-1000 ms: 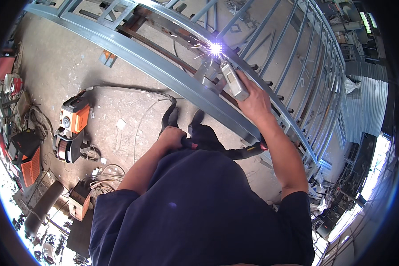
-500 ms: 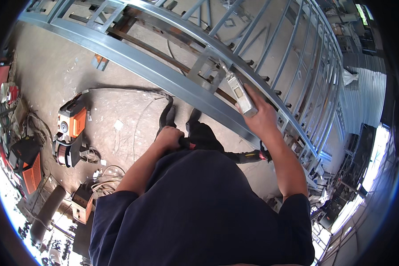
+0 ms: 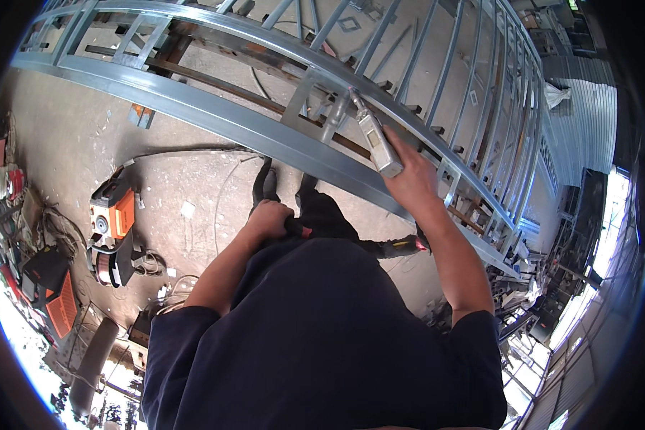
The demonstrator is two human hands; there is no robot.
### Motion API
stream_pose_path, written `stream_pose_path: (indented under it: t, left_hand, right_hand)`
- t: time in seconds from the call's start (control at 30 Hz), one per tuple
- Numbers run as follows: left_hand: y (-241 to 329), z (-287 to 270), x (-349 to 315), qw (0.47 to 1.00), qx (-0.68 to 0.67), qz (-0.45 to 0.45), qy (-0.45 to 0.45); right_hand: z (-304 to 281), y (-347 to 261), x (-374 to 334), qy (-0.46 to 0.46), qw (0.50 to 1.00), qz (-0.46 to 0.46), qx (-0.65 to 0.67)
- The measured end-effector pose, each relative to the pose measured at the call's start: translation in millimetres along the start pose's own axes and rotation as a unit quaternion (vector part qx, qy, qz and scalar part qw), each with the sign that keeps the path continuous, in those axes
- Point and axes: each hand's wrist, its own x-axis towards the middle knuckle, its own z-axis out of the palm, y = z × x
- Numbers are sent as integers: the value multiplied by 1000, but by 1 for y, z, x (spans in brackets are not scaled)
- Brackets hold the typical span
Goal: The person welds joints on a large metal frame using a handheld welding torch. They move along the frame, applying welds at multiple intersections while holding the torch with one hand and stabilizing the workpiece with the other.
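In my right hand (image 3: pixel 414 174) is a silver, block-shaped welding gun (image 3: pixel 380 147) with a narrow nozzle, the fingers wrapped round its body. Its nozzle tip meets or nearly touches the curved rail of a galvanized steel frame (image 3: pixel 251 136); actual contact is too small to make out. My left hand (image 3: pixel 270 219) is closed at waist height on a thick black cable (image 3: pixel 260 188). That cable rises from the floor, and a black sleeved length with red and yellow marks shows below my right forearm.
Parallel steel bars (image 3: pixel 448 68) fill the far right of the frame. On the floor at left stands an orange and black wire feeder (image 3: pixel 112 217) with a wire spool beneath. Another orange machine (image 3: pixel 59 304), loose cables and a dark cylinder (image 3: pixel 93 362) lie farther left.
The view has shifted slightly, so the frame sits a little lower and to the left. The welding gun's tip remains at the curved rail, and both hands keep their grips.
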Motion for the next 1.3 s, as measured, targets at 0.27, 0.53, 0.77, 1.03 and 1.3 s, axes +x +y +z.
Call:
stream_pose_path:
  t: [0.27,0.53,0.77,1.03,1.3]
  left_hand:
    - [8,-12,0,1000,-10,-1,-9]
    - [13,-13,0,1000,-19,-8,-13]
    - [15,-12,7,999,-12,-11,-31]
    - [22,-5,20,1000,-10,-19,-18]
    - [29,16,29,999,-16,-47,-7]
  right_hand:
    - [5,3,-1,1,1000,4,-3]
    - [1,5,-2,-24,999,26,10]
    - [-5,8,0,-53,998,42,8]
    - [-16,23,1,-54,996,43,53]
    - [-74,47,21,-173,951,56,251]
